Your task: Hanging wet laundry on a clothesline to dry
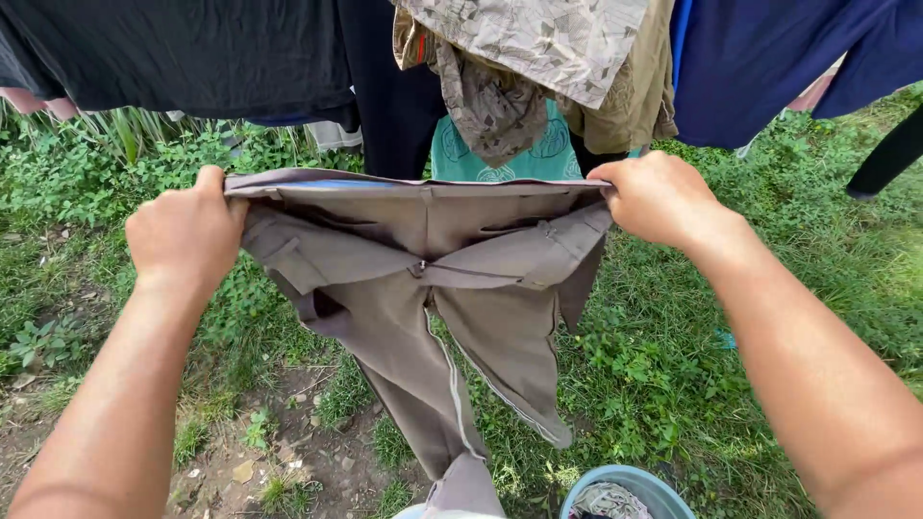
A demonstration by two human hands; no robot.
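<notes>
The left hand [185,235] is fisted tight on the left end of the waistband of the grey-brown trousers [423,288], knuckles up, arm reaching straight out from the body. From that grip the waistband runs level to the right, pulled taut, so the garment's top edge lies crosswise between the two grips while the legs hang down and slightly toward the person. The lower cuffs drop out of view at the bottom edge, beside a blue basin [635,485] with more cloth in it.

The right hand [659,197] is closed on the other end of the waistband, at the same height, wrist turned a little inward. Neither hand is nearer; they share the load evenly.

Just beyond both grips, hanging laundry [538,67] fills the space above, with grass [817,250] under everything.
</notes>
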